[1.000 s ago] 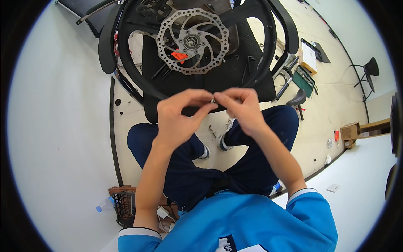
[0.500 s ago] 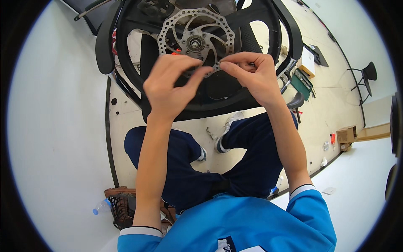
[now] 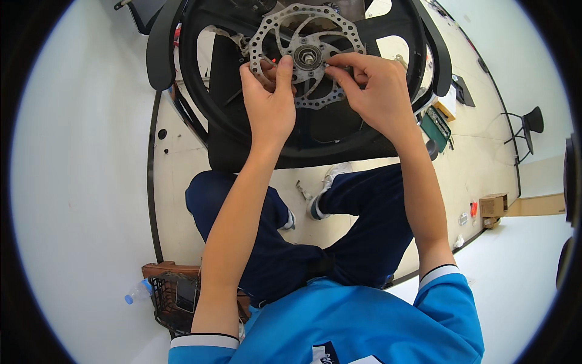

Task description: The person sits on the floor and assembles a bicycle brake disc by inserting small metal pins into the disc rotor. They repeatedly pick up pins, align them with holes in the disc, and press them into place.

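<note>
The brake disc (image 3: pixel 308 54) is seated on the hub of the black wheel (image 3: pixel 200 91), which stands on the floor ahead of the knees. The left hand (image 3: pixel 270 100) is pressed flat against the disc, fingers apart. The right hand (image 3: pixel 376 91) is pinched shut beside the hub; what is held cannot be told. Fastening appears underway; careful alignment is called for.

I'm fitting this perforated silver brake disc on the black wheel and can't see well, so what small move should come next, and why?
Probably seat whatever the right hand pinches into a hole near the metal hub. Its fingertips already sit beside the hub, and the left hand steadies the perforated silver brake disc on the black wheel. The pinched part is too small to identify.
</note>
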Demonstrator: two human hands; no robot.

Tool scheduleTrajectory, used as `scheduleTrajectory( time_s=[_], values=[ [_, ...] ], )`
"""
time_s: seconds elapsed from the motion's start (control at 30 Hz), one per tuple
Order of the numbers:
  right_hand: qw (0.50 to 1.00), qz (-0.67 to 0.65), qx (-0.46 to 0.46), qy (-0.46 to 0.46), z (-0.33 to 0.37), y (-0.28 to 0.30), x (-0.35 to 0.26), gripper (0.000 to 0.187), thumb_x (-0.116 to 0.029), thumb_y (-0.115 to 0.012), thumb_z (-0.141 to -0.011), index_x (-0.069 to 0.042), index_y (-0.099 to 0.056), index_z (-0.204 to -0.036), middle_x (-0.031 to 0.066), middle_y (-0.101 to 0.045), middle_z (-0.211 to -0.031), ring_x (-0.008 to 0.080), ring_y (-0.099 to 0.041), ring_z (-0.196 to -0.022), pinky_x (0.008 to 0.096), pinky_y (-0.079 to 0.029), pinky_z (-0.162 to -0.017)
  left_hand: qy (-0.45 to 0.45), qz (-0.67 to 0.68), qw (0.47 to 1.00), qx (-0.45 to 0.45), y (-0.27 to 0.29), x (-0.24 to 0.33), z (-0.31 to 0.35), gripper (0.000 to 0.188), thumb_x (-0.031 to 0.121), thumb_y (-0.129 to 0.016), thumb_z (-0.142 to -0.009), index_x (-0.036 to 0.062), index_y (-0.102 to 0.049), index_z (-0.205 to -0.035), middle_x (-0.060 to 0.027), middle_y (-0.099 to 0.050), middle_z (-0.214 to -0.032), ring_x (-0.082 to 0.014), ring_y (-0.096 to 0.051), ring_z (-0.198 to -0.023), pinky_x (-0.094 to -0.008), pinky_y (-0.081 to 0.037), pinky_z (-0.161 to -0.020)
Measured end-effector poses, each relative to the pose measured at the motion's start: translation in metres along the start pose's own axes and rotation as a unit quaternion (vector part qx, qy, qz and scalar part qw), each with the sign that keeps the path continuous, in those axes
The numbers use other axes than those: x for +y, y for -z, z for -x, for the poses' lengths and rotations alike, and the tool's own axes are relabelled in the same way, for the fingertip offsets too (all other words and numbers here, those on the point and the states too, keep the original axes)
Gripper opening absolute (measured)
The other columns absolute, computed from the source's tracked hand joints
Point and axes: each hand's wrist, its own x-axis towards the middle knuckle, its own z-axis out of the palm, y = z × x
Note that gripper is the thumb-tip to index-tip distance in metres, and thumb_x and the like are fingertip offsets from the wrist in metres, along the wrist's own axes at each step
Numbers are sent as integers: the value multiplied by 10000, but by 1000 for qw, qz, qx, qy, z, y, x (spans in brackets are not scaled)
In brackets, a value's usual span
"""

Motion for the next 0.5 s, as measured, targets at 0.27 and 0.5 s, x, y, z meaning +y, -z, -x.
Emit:
scheduleTrajectory(
  time_s=[0.27,0.5],
  values=[
    [994,76,-30,77,-12,3,2,124,-109,-702,-834,-12,-728,-907,149,-669,-704,309,-654,-635,362,-508,-608,-7,42,999,16,-5,-3,0,314,283,-662,-982,60,-441,-969,-40,-589,-800,-79,-570,-622,-229,-502,-579],
    [994,71,-81,22,-20,8,-4,105,-110,-708,-828,-21,-729,-879,147,-674,-720,323,-653,-658,370,-518,-623,-3,33,999,14,-2,-3,0,333,293,-680,-971,62,-440,-957,-38,-592,-793,-83,-573,-625,-229,-495,-582]
  ],
)
